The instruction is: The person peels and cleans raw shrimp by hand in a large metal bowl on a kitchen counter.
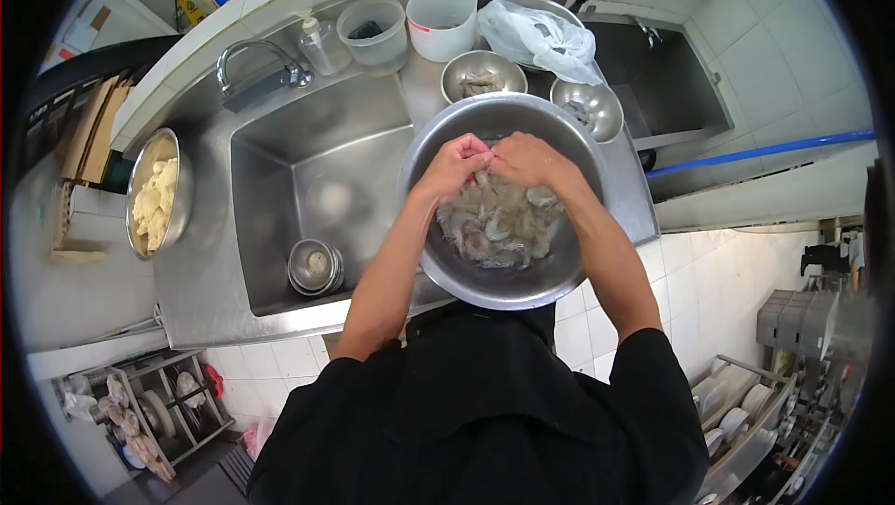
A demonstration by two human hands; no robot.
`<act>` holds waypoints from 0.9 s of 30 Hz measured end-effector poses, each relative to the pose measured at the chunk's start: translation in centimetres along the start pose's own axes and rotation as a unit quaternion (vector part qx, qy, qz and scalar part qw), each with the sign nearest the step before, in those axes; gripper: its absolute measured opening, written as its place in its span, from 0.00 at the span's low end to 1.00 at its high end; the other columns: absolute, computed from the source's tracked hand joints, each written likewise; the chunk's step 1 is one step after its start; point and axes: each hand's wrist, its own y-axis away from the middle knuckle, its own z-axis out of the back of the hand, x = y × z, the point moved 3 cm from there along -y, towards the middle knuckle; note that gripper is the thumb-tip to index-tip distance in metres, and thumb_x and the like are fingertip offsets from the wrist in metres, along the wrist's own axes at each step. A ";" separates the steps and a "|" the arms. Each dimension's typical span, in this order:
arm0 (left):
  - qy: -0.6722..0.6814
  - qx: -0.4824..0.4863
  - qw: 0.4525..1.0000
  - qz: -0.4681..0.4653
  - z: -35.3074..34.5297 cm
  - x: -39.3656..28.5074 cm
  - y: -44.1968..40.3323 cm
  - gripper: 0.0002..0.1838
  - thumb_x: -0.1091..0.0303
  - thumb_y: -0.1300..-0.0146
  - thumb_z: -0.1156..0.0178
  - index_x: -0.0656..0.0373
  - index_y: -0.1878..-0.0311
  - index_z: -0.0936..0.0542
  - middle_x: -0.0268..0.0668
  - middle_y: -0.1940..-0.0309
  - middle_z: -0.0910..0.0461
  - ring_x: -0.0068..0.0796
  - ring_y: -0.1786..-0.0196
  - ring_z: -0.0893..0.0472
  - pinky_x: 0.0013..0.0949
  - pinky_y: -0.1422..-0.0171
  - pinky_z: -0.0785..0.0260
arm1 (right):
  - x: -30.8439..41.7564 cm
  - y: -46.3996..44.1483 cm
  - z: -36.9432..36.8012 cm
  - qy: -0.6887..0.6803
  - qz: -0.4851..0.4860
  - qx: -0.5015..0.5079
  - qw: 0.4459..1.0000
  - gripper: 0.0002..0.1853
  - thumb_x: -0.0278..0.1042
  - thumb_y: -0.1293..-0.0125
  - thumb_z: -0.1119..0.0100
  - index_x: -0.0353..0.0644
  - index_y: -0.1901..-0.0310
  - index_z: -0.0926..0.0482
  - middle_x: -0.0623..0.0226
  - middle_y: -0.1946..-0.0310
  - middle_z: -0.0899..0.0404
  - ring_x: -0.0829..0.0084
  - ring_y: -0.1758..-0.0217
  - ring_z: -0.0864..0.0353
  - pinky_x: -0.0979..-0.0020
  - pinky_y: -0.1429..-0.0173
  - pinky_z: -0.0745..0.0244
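Observation:
A large metal basin holds many raw grey shrimp in cloudy water. Over its far half, my left hand and my right hand meet with fingertips pinched together. Between them is a shrimp, mostly covered by the fingers. Just beyond the basin stands a small metal bowl with peeled-looking shrimp pieces inside. To its right, another small metal bowl contains greyish bits that I cannot make out clearly.
Left of the basin is a steel sink with stacked small bowls in its corner. A bowl of pale yellow paste sits far left. Along the back are a faucet, a pump bottle, plastic tubs and a plastic bag.

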 end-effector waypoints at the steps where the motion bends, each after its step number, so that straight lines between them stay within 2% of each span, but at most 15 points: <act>1: -0.002 -0.002 1.000 0.000 0.2 0.0 -0.1 0.05 0.68 0.35 0.40 0.56 0.61 0.25 0.27 0.72 0.23 0.13 0.73 0.28 0.23 0.73 0.34 | 0.0 -0.3 0.7 -0.001 0.002 -0.001 1.000 0.17 0.42 0.41 0.49 0.34 0.72 0.19 0.46 0.69 0.19 0.45 0.64 0.19 0.49 0.54 0.26; 3: 0.146 0.011 0.989 -0.013 0.0 -0.2 -0.5 0.04 0.68 0.34 0.41 0.55 0.60 0.25 0.26 0.72 0.25 0.13 0.73 0.29 0.22 0.74 0.36 | -0.3 -1.0 1.9 -0.029 0.021 0.056 0.998 0.16 0.41 0.42 0.48 0.35 0.73 0.19 0.46 0.68 0.19 0.46 0.63 0.19 0.51 0.55 0.25; 6: 0.151 -0.012 0.988 -0.036 -0.3 0.0 -0.9 0.05 0.65 0.32 0.42 0.54 0.59 0.26 0.24 0.74 0.29 0.14 0.73 0.31 0.22 0.70 0.38 | -0.2 -1.8 4.0 -0.010 0.054 0.082 0.995 0.15 0.40 0.42 0.47 0.36 0.74 0.19 0.47 0.72 0.20 0.49 0.67 0.19 0.54 0.59 0.26; 9: 0.013 -0.104 0.994 0.015 0.8 1.6 -1.7 0.07 0.66 0.34 0.41 0.57 0.58 0.24 0.30 0.72 0.24 0.22 0.70 0.26 0.27 0.65 0.32 | -1.8 -2.8 5.2 -0.190 -0.058 0.081 0.977 0.15 0.40 0.41 0.45 0.37 0.77 0.20 0.52 0.79 0.22 0.52 0.71 0.20 0.56 0.63 0.26; 10: 0.014 -0.105 0.994 0.017 0.5 1.9 -1.5 0.07 0.66 0.34 0.41 0.57 0.58 0.24 0.30 0.72 0.24 0.22 0.70 0.26 0.27 0.65 0.32 | -1.6 -3.4 6.7 -0.158 -0.032 -0.022 0.987 0.14 0.40 0.41 0.44 0.38 0.75 0.20 0.54 0.79 0.21 0.52 0.70 0.20 0.56 0.62 0.26; 11: -0.177 -0.132 0.975 -0.038 0.3 1.7 -1.4 0.08 0.66 0.35 0.41 0.58 0.56 0.23 0.38 0.68 0.21 0.31 0.65 0.22 0.32 0.60 0.29 | -1.4 -3.9 8.0 -0.124 -0.007 -0.127 0.984 0.13 0.39 0.41 0.43 0.38 0.74 0.20 0.56 0.79 0.21 0.52 0.69 0.19 0.55 0.61 0.26; 12: -0.362 -0.151 0.915 -0.093 0.0 1.7 -1.5 0.10 0.67 0.37 0.42 0.60 0.54 0.21 0.45 0.64 0.18 0.40 0.61 0.18 0.38 0.55 0.27 | -1.8 -4.7 7.9 -0.125 -0.008 -0.129 0.984 0.13 0.39 0.41 0.43 0.38 0.74 0.20 0.56 0.79 0.21 0.52 0.69 0.19 0.55 0.61 0.26; 14: -0.431 -0.104 0.894 -0.066 -0.3 3.0 -1.8 0.12 0.68 0.38 0.42 0.60 0.52 0.21 0.50 0.59 0.19 0.47 0.55 0.19 0.42 0.49 0.28 | -2.0 -4.7 8.3 0.020 0.053 -0.368 0.928 0.10 0.38 0.41 0.43 0.39 0.68 0.18 0.55 0.70 0.18 0.51 0.63 0.19 0.52 0.58 0.25; 15: -0.494 -0.060 0.867 -0.040 -0.7 3.3 -1.7 0.14 0.68 0.39 0.43 0.59 0.50 0.20 0.55 0.54 0.20 0.54 0.50 0.20 0.46 0.43 0.29 | -2.2 -4.5 7.9 0.018 0.049 -0.369 0.928 0.10 0.38 0.41 0.43 0.39 0.68 0.18 0.55 0.70 0.18 0.51 0.63 0.19 0.52 0.58 0.25; 17: -0.513 -0.059 0.856 0.018 -0.9 3.7 -1.7 0.14 0.68 0.38 0.44 0.59 0.50 0.20 0.56 0.54 0.20 0.57 0.49 0.21 0.51 0.42 0.30 | -2.4 -4.0 6.8 0.068 0.037 -0.332 0.940 0.12 0.35 0.40 0.44 0.42 0.57 0.19 0.53 0.59 0.19 0.50 0.54 0.20 0.52 0.51 0.25; 19: -0.537 -0.062 0.839 0.053 -0.7 3.8 -1.7 0.13 0.68 0.39 0.43 0.60 0.52 0.19 0.57 0.58 0.19 0.56 0.50 0.21 0.52 0.44 0.30 | -2.9 -3.7 3.9 -0.022 -0.063 -0.154 0.986 0.14 0.35 0.40 0.44 0.43 0.54 0.20 0.50 0.53 0.21 0.49 0.49 0.22 0.52 0.48 0.25; 24: -0.500 -0.065 0.864 0.021 -0.1 3.2 -2.1 0.13 0.67 0.41 0.40 0.64 0.55 0.19 0.56 0.60 0.19 0.55 0.52 0.20 0.50 0.46 0.29 | -5.1 -1.0 -6.0 0.103 -0.212 -0.175 0.956 0.12 0.32 0.42 0.42 0.36 0.60 0.18 0.50 0.67 0.17 0.54 0.64 0.16 0.55 0.58 0.21; 25: -0.447 -0.093 0.890 -0.011 -0.1 2.5 -2.5 0.13 0.68 0.41 0.40 0.64 0.55 0.19 0.55 0.61 0.18 0.54 0.53 0.19 0.49 0.48 0.28 | -6.0 -1.2 -6.3 -0.126 -0.231 -0.088 0.961 0.14 0.33 0.41 0.43 0.34 0.56 0.19 0.52 0.65 0.17 0.58 0.65 0.15 0.58 0.59 0.20; 26: -0.448 -0.091 0.889 -0.012 -0.2 2.2 -2.6 0.13 0.68 0.41 0.40 0.64 0.55 0.19 0.55 0.61 0.18 0.54 0.53 0.19 0.49 0.48 0.28 | -6.2 -1.2 -7.1 -0.350 -0.236 0.008 0.906 0.17 0.33 0.41 0.43 0.33 0.52 0.21 0.53 0.64 0.17 0.62 0.65 0.15 0.62 0.61 0.19; 27: -0.377 -0.105 0.919 -0.056 -0.7 0.8 -1.8 0.12 0.70 0.40 0.41 0.64 0.55 0.20 0.54 0.62 0.18 0.54 0.55 0.19 0.47 0.50 0.27 | -6.1 -0.7 -7.0 -0.354 -0.240 0.006 0.904 0.17 0.33 0.41 0.43 0.33 0.52 0.21 0.53 0.64 0.17 0.62 0.65 0.15 0.62 0.61 0.19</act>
